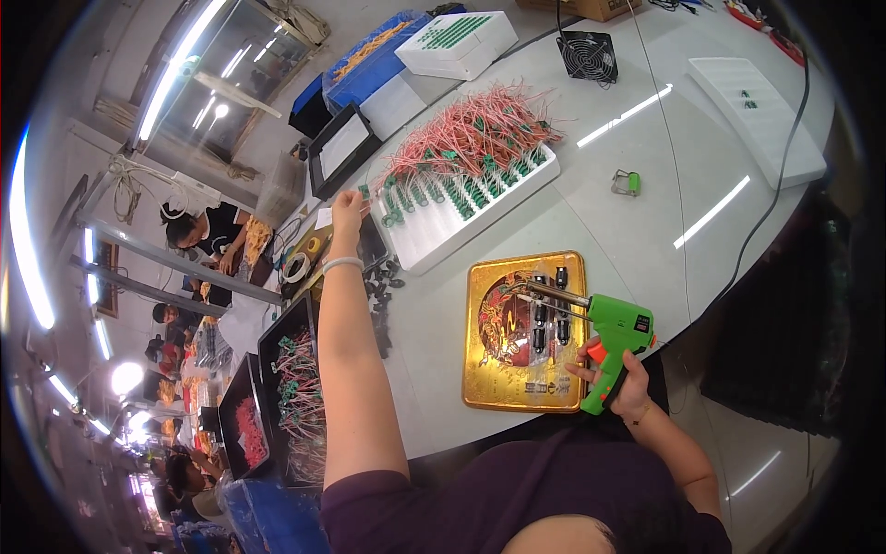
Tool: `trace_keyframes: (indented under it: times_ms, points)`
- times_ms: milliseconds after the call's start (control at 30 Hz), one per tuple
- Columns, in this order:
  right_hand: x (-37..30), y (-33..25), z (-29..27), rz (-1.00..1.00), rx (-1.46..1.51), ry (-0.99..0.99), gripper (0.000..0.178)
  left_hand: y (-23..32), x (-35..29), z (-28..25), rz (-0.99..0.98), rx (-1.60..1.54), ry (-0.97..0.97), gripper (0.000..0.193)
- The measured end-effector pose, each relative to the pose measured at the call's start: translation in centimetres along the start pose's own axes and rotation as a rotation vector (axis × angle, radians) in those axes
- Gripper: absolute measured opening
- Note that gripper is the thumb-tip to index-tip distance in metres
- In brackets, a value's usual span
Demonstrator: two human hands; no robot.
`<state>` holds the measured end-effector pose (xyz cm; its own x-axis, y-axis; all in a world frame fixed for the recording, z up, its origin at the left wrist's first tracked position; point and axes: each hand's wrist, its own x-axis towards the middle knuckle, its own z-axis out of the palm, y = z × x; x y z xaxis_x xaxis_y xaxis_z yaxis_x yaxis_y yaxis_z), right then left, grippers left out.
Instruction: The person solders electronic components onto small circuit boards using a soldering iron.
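Observation:
My left hand (pixel 347 214) reaches out to the left end of a white slotted tray (pixel 417 262), its fingers pinched together. A small green circuit board (pixel 365 191) shows right at the fingertips. Rows of similar green boards (pixel 466 196) stand in the tray, with a mass of pink-red wires (pixel 471 125) along its far side. My right hand (pixel 631 388) is wrapped round the grip of a green soldering gun (pixel 620 323) with an orange trigger. The gun's metal tip points left, over a gold tin lid (pixel 484 383) on which several small black parts (pixel 539 314) lie in two columns.
A green-handled metal piece (pixel 627 183) lies right of the tray. Farther off are a black fan (pixel 588 57), a white foam box (pixel 457 46) and a white tray (pixel 757 120) beside a cable. Black bins of wires (pixel 300 388) stand left; co-workers (pixel 208 231) sit beyond.

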<state>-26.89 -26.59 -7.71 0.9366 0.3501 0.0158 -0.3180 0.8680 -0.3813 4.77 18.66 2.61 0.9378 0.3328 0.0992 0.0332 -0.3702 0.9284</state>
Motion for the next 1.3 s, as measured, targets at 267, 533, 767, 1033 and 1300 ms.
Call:
trace_keyframes:
  times_ms: [267,533,767,1033,1300]
  points:
    - [-0.1,0.0,0.0,-0.005,0.003,-0.003,0.054,-1.1,-0.3,1.8,-0.037,-0.125,0.034,0.005]
    - [0.0,0.0,0.0,0.002,-0.002,0.010,0.055,-0.3,-1.8,4.4,0.267,0.739,0.520,0.021]
    - [-0.1,-0.2,0.3,0.006,-0.014,0.019,0.056,2.2,-5.3,13.9,0.908,0.709,-0.053,0.015]
    - [-0.2,0.2,0.0,-0.024,0.015,0.022,0.056,2.9,-6.2,18.2,0.549,0.569,-0.249,0.025]
    - [0.0,-0.4,0.7,-0.012,-0.027,0.076,0.053,4.7,-7.0,12.8,0.307,0.148,-0.221,0.025]
